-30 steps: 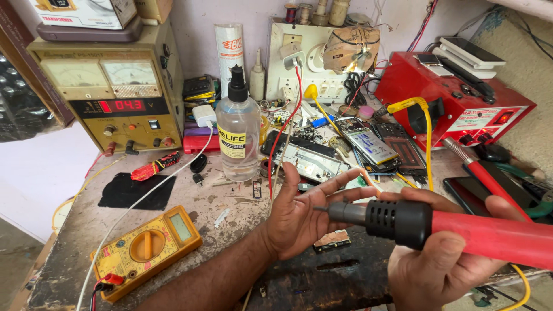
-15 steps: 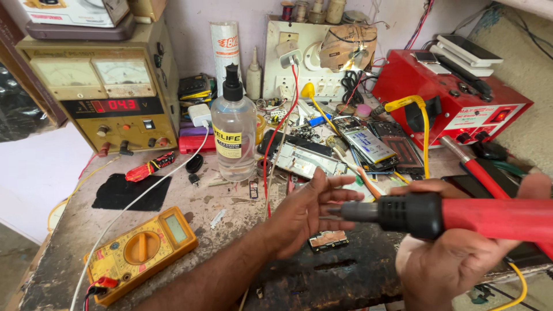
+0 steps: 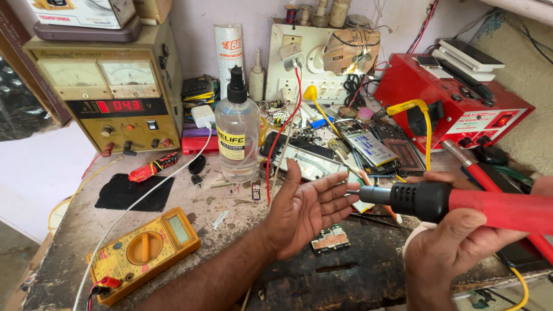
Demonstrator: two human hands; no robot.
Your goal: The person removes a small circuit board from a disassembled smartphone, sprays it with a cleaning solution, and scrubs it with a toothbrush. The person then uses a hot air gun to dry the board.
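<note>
I see my right hand (image 3: pixel 455 253) low at 5 o'clock, fingers wrapped tight round the hot air gun (image 3: pixel 461 204). It has a red grip and a black front w/ a thin metal tip, and the tip points to 9 o'clock, at my other palm. I think the gun is hard and stiff, not too heavy, and the metal tip may be hot. So the red grip is the spot to hold, well back from the tip.

My left hand (image 3: pixel 305 210) is in the middle, palm up and tipped, fingers spread wide. It holds nothing. It hangs just by the tip, not touching.

Under the palm, at 6 o'clock, a small circuit board (image 3: pixel 330 239) lies flat on the dark worn bench (image 3: pixel 322 282). It looks thin, light and easy to break; best held by its edges.

At 8 o'clock sits a yellow meter (image 3: pixel 144 253). Farther back at 11 o'clock stands a clear bottle (image 3: pixel 237 135) w/ a black cap. Far at 10 o'clock is a tan power box (image 3: pixel 103 92), and far at 2 o'clock a red box (image 3: pixel 455 98).
</note>
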